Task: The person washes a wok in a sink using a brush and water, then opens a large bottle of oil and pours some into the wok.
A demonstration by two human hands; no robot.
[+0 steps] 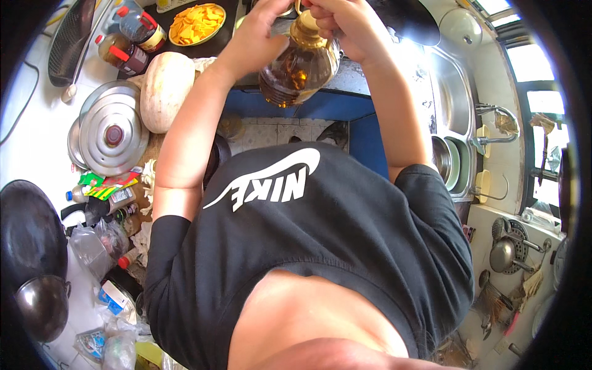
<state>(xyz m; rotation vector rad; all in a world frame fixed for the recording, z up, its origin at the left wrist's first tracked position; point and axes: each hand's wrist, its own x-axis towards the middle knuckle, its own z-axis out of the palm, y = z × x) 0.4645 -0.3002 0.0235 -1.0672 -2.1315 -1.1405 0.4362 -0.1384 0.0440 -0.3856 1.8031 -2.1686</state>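
A clear glass-like jug [300, 69] of dark amber liquid hangs tilted above the counter's front edge, with a gold-brown collar [306, 27] at its neck. My right hand [347, 27] is curled at the jug's upper right side and grips it near the neck. On the other side my left hand [261, 41] has its thumb by the jug's shoulder. Its fingers reach over the top of the neck, where the picture's edge cuts them off, so their contact is hard to make out.
Sliced orange pieces fill a plate [225, 28] at upper left, near two bottles with red caps [152, 39]. A large pale gourd [167, 92] and metal lids [113, 129] stand by my left forearm. At right are a black wok [411, 18] and a steel sink [451, 101].
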